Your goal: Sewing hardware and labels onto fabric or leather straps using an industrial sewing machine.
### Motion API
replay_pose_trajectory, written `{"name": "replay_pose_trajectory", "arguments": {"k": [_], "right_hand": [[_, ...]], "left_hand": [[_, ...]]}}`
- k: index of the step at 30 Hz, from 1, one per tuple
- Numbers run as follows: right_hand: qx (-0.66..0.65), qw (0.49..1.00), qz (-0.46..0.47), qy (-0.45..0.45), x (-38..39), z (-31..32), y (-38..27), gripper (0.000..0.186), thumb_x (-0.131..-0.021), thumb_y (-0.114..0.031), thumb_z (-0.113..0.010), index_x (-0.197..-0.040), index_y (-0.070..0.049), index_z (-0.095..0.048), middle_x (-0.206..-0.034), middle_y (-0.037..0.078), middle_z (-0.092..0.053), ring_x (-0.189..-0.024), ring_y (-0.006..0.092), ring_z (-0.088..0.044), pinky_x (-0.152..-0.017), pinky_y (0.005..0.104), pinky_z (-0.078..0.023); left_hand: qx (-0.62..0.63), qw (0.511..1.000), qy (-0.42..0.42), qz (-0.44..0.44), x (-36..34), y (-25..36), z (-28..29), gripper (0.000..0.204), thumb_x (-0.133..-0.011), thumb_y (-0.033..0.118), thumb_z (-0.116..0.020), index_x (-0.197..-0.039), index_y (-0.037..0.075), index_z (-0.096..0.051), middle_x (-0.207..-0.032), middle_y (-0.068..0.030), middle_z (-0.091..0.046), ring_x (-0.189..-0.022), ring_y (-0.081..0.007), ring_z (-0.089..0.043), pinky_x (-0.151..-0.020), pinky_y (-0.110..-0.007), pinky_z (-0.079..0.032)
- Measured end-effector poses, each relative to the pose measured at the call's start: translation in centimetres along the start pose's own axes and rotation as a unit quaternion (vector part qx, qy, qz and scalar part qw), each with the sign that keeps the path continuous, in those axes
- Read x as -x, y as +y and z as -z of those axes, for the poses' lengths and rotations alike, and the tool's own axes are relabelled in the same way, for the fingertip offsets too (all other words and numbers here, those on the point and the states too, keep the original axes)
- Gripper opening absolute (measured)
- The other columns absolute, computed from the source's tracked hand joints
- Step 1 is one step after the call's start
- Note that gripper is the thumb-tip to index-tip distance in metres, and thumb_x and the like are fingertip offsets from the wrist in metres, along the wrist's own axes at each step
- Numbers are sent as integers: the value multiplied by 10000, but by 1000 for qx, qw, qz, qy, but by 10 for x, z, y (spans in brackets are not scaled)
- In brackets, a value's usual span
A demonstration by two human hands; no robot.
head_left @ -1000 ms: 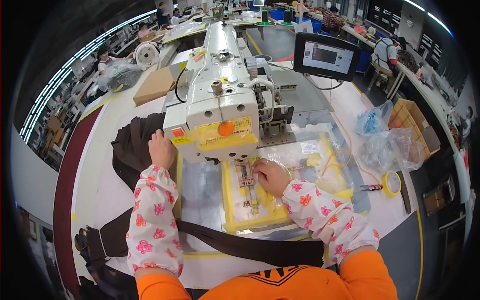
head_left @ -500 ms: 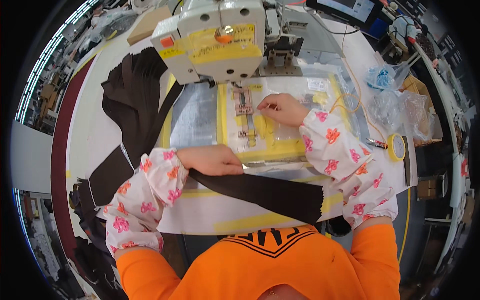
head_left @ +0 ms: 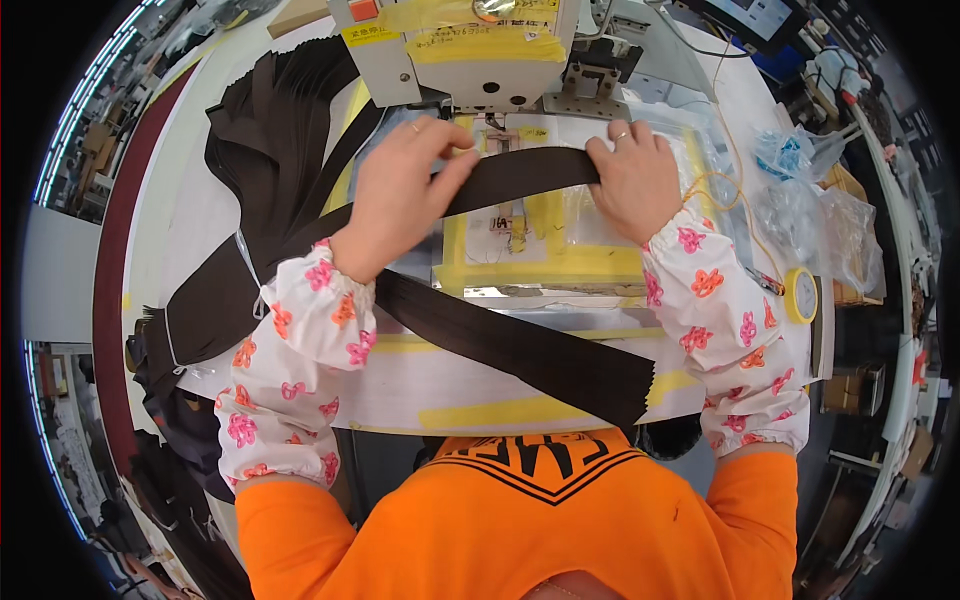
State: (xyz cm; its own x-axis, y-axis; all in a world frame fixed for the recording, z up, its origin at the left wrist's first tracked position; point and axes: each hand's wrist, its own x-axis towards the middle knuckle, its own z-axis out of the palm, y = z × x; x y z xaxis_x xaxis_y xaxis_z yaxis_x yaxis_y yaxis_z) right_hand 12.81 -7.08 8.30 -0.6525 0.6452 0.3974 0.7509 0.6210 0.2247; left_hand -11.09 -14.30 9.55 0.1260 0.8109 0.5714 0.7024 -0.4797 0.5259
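A dark brown fabric strip (head_left: 525, 178) stretches across the taped clear plate (head_left: 590, 262), just in front of the machine head. My right hand (head_left: 637, 180) is closed on the strip's right end, thumb and fingers pinching it. Over the strip's left part, my left hand (head_left: 405, 190) has its thumb and index finger apart; its palm side is hidden. Below my left wrist, a layered bundle of dark brown strips (head_left: 520, 345) lies slanted, its zigzag-cut end toward my body. A larger fanned stack of the strips (head_left: 270, 150) lies at the left.
The white sewing machine head (head_left: 480, 65) stands at the back, with a metal bracket (head_left: 597, 80) beside it. To the right are a yellow tape roll (head_left: 800, 295), an orange cord (head_left: 738, 165) and clear plastic bags (head_left: 815, 225). A screen (head_left: 750, 20) is at the far right.
My right hand now grips a strip's end, farther right. My left hand has left the near bundle and moved up over the strip. The view has shifted, with the machine head higher in the picture.
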Motion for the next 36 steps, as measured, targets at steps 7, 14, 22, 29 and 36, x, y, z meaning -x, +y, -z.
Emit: {"name": "replay_pose_trajectory", "arguments": {"k": [7,14,22,29,36], "right_hand": [[-375,913,-125,102,-35,-33,2,224,-823,-188,-521,-884,12,-599,-633,144,-621,-566,247,-625,-561,389,-480],[-524,786,-315,87,-35,-88,-42,238,-771,-150,-581,-938,19,-586,-735,188,-643,-667,305,-651,-623,378,-507],[-382,880,-263,106,-45,-99,-53,337,-707,-181,-612,-1004,-29,-566,-823,206,-649,-785,401,-621,-717,454,-497],[-393,889,-195,133,-48,-142,-24,260,-736,-154,-600,-973,-49,-579,-851,216,-640,-823,400,-614,-701,422,-500],[-434,870,-226,63,-56,-123,-31,292,-816,-245,-539,-984,-8,-562,-845,273,-622,-846,433,-598,-730,462,-482]], "left_hand": [[188,948,-206,154,22,1,-59,264,-910,247,-489,-916,13,-613,-693,-66,-611,-589,-197,-551,-575,-299,-457],[391,807,-104,429,-4,-42,-87,237,-917,280,-520,-908,47,-562,-722,-3,-560,-620,-77,-513,-598,-208,-443],[-137,984,-68,95,-11,-83,-112,283,-892,281,-492,-969,35,-609,-794,-138,-637,-733,-265,-614,-660,-323,-482],[-117,980,-129,-99,-16,-71,-97,217,-885,144,-501,-1057,61,-604,-910,-152,-642,-807,-295,-624,-699,-331,-493],[-42,971,-223,-69,-8,-79,-90,290,-921,166,-462,-1168,25,-516,-1037,-198,-608,-930,-355,-589,-787,-361,-473]]}}
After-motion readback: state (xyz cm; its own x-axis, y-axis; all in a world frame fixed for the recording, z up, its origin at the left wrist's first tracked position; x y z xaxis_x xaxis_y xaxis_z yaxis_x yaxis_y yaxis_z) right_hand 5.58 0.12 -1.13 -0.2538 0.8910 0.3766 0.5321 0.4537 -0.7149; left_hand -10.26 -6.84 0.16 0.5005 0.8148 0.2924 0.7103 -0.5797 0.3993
